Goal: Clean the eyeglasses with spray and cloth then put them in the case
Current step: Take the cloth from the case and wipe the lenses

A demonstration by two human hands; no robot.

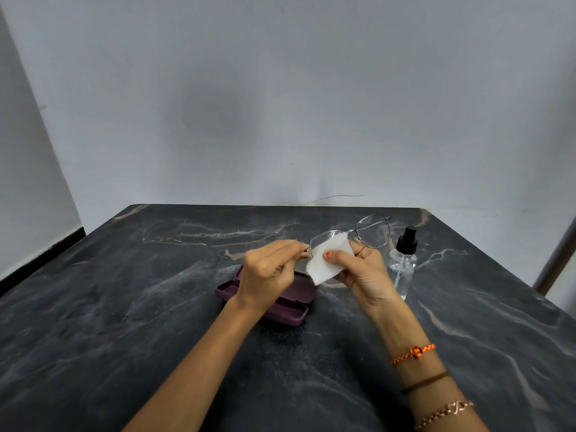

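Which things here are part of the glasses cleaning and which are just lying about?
Part of the job: glasses, cloth, spray bottle, case, left hand, right hand.

Lying about: only a thin wire at the table's far edge.

left hand [269,271] gripping eyeglasses [372,233], right hand [363,269] pressing cloth [327,260]

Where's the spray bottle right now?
The spray bottle stands upright on the table, right of centre in the head view, just beyond the right hand, apart from the open case.
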